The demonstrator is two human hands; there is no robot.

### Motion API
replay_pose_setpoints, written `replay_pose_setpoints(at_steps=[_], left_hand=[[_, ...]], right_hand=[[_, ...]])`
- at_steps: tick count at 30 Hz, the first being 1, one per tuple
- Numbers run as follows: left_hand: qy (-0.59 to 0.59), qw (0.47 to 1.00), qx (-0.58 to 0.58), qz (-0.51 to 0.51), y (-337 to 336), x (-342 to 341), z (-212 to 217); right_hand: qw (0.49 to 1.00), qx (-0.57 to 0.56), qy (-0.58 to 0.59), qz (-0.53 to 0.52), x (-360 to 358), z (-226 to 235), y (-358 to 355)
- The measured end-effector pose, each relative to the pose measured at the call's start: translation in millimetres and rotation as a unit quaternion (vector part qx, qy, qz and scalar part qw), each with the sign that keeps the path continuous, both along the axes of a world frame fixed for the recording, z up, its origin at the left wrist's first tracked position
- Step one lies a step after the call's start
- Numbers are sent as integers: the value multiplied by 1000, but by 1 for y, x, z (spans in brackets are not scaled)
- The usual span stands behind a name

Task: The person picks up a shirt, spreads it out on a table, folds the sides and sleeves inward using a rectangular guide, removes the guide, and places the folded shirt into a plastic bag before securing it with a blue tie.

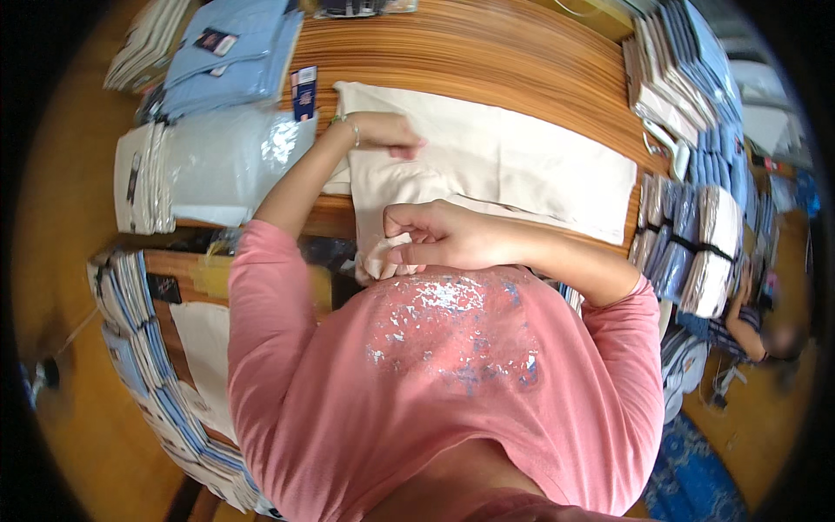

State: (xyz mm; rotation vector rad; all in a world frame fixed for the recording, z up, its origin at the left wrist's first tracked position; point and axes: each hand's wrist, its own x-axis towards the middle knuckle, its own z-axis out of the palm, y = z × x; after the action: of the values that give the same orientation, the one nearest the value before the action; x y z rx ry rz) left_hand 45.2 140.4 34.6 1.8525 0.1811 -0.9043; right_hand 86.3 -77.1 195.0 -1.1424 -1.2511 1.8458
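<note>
A cream garment [522,148], long and trouser-like, lies spread across the wooden table in front of me. Its near left part drapes over the table edge toward my body. My right hand [448,235] pinches a bunched fold of that part between thumb and fingers, close to my chest. Above the garment's left end is my left hand [387,130], its fingers bent and smeared by motion. Whether it grips any cloth cannot be made out. A dark hang tag [303,93] lies just left of the garment.
Light-blue folded garments [222,61] are piled at the far left, beside clear plastic bags [235,157]. Stacks of folded clothes [691,235] line the right edge. More folded stacks [165,374] sit at lower left. Another person [744,326] is at the far right.
</note>
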Motion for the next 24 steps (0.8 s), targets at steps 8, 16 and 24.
replay_pose_setpoints(at_steps=[8,16,24], left_hand=[[9,980,86,178,4,-15,42],[-235,885,364,170,14,-38,15],[-293,881,298,224,33,-53,-16]], right_hand=[[834,-2,-177,-522,143,-63,-122],[797,35,-139,-587,166,-137,-135],[860,19,-271,-432,183,-122,-137]])
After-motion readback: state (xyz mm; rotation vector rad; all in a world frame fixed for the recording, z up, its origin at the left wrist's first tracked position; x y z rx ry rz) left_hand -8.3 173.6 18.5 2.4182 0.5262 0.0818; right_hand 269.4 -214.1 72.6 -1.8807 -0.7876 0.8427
